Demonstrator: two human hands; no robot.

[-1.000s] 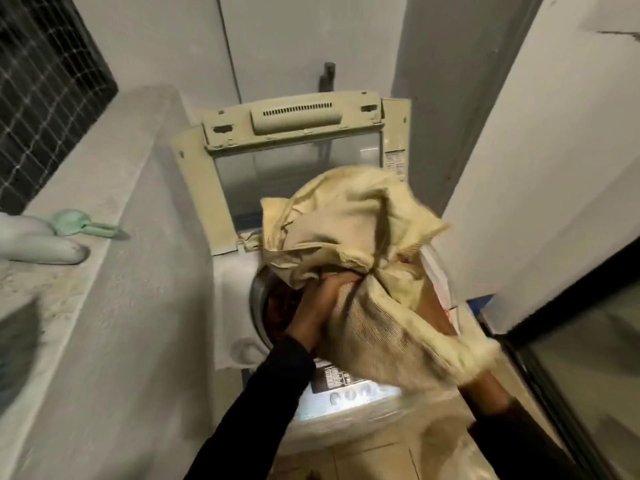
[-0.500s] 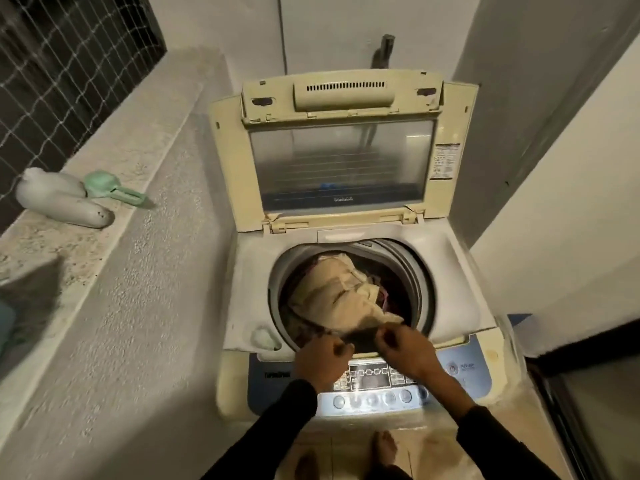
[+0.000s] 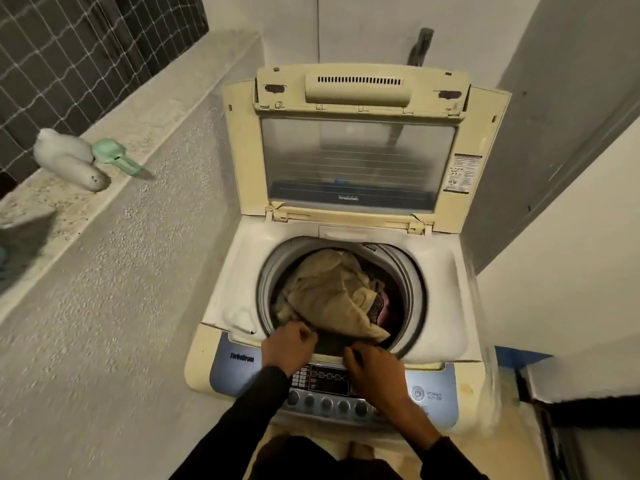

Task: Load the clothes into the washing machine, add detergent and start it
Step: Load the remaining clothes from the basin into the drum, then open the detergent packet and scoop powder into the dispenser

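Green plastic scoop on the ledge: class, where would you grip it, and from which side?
Probably by the flat handle of the green plastic scoop, coming from the washer side. The handle points that way and lies clear, while its bowl sits against the white bottle.

Yellowed glossy plastic lid [image 3: 363, 91] — soft beige cloth [image 3: 325, 289] — rough plastered ledge [image 3: 114, 258].

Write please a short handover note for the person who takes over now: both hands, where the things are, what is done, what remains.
Left hand: at the drum's front rim, fingers curled on dark cloth.
Right hand: beside it, same, over the control panel.
Beige garment lies in the drum on darker clothes; lid stands open.
White bottle and green scoop wait on the left ledge.
Left: detergent, close lid, start.
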